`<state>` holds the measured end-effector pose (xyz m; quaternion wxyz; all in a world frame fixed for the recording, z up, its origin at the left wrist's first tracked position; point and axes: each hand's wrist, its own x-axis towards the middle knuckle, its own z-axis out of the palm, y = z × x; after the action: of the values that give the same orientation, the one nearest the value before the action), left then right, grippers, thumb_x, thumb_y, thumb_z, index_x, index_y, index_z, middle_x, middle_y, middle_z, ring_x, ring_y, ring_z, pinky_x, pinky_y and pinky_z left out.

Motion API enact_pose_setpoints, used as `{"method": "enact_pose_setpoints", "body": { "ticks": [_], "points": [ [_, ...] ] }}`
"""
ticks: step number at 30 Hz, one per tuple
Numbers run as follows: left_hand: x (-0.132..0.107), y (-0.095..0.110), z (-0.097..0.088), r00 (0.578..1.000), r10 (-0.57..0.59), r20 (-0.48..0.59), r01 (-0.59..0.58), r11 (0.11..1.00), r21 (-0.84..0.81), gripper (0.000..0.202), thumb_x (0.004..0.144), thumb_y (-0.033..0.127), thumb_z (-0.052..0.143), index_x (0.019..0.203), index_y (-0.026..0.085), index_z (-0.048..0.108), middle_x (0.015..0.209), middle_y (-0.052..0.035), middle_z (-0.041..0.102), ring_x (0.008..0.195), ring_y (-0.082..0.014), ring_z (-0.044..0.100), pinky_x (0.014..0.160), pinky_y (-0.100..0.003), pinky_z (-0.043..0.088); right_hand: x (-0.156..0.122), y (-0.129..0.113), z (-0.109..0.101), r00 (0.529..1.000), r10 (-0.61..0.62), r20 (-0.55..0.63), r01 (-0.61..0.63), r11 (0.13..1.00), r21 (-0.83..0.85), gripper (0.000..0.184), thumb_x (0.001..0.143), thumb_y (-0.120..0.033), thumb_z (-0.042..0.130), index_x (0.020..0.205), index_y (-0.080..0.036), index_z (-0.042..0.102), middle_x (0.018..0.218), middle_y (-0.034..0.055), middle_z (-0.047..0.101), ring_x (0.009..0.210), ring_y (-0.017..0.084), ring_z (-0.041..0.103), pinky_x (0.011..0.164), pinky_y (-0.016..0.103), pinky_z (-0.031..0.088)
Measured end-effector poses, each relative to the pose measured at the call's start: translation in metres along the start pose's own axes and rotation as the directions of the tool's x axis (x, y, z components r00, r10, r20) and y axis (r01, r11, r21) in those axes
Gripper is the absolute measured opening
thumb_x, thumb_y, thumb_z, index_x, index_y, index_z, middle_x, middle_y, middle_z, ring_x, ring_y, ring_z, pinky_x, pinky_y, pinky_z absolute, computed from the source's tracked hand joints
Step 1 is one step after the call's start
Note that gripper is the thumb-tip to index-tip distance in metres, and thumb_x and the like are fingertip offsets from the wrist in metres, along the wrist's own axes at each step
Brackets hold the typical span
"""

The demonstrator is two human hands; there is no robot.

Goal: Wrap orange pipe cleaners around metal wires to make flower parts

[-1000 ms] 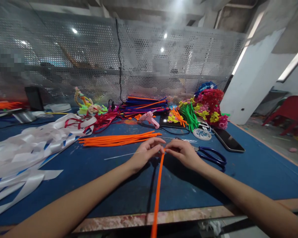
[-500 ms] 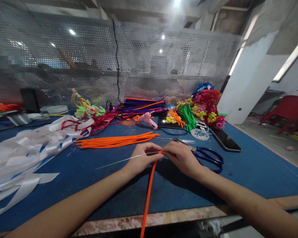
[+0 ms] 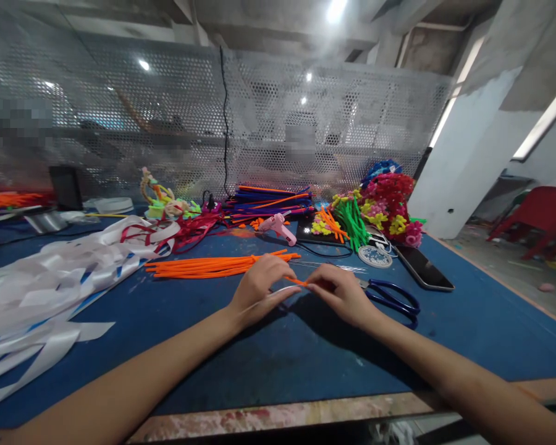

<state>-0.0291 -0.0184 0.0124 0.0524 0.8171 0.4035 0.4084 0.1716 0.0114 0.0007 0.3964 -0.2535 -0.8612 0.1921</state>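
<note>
My left hand [image 3: 262,289] and my right hand [image 3: 343,294] meet fingertip to fingertip above the blue table. Both are closed in a pinch on an orange pipe cleaner [image 3: 299,282], of which only a short piece shows between them. A thin pale line runs along my left thumb; I cannot tell whether it is the wire. Just behind my left hand lies a bundle of orange pipe cleaners [image 3: 199,267]. Several thin metal wires [image 3: 338,267] rest behind my right hand. Blue-handled scissors [image 3: 393,293] lie right of it, their blades partly hidden by that hand.
White ribbon [image 3: 69,266] is heaped at left. A pink glue gun [image 3: 278,228] lies behind my hands, near green pipe cleaners [image 3: 352,222] and red fuzzy flowers [image 3: 389,198]. A phone [image 3: 424,267] is at right. A perforated metal screen [image 3: 269,123] closes off the back.
The orange pipe cleaner's long tail, which hung toward the table's front edge, no longer shows there. My left fingers have lifted and turned. The wire's free end no longer sticks out to the left.
</note>
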Motion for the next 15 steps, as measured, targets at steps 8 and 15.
{"method": "enact_pose_setpoints", "body": {
  "ticks": [8,15],
  "points": [
    [-0.002,0.014,0.012,0.896,-0.437,0.085,0.431,0.804,-0.409,0.02,0.073,0.036,0.066,0.08,0.018,0.069,0.081,-0.0033,0.068,0.074,-0.0175,0.06,0.065,-0.025,0.045,-0.002,0.007,-0.001,0.957,-0.242,-0.159,0.212,0.96,-0.185,0.013,0.087,-0.02,0.049,0.084,-0.019,0.062,0.079,0.0047,0.063,0.073,0.013,0.057,0.064,0.024,0.045],
    [-0.002,0.015,0.017,0.876,-0.474,0.092,0.454,0.743,-0.492,0.017,0.071,0.03,0.067,0.081,0.017,0.071,0.086,-0.0039,0.07,0.082,-0.0196,0.062,0.076,-0.028,0.047,-0.003,0.01,-0.002,0.942,-0.321,-0.102,0.28,0.915,-0.29,0.016,0.088,-0.02,0.048,0.087,-0.019,0.064,0.081,0.0058,0.065,0.074,0.014,0.059,0.066,0.025,0.046]
  ]
}}
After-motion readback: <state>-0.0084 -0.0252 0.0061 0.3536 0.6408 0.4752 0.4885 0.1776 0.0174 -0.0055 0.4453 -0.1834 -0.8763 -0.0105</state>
